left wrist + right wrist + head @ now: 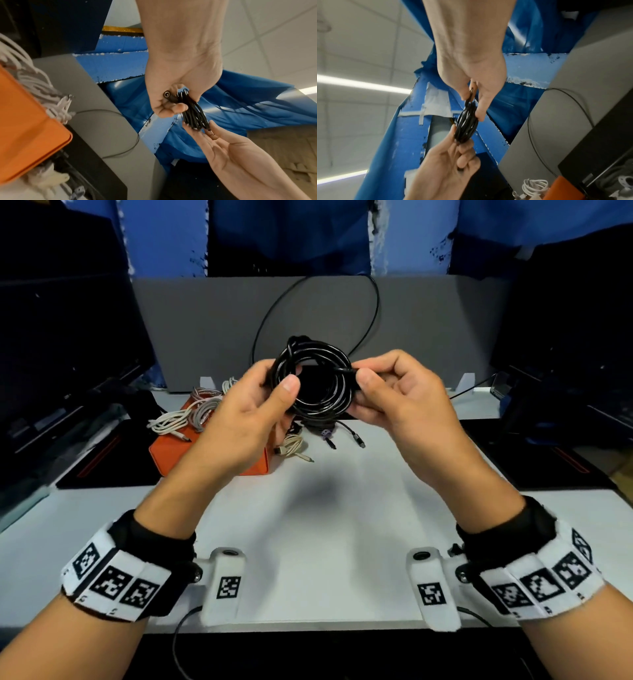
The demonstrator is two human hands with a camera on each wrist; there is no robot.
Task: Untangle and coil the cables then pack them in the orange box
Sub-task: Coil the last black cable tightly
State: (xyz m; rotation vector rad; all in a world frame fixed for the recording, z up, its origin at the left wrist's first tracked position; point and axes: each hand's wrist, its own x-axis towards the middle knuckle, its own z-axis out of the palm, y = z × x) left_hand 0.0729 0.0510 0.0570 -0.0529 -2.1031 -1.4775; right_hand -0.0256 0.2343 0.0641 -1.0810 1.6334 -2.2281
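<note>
Your left hand (250, 409) and right hand (394, 395) each hold a grip on the black coiled cable (317, 381), raised above the desk (342, 508); the orange box (164, 450) with white cables (185, 419) sits behind.

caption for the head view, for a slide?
Both hands, left hand and right hand, hold a coiled black cable above the orange box.

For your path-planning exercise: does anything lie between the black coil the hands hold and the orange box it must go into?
Yes. White cables already fill and spill over the orange box, so the black coil, held by the left hand and right hand, must land on them.
</note>
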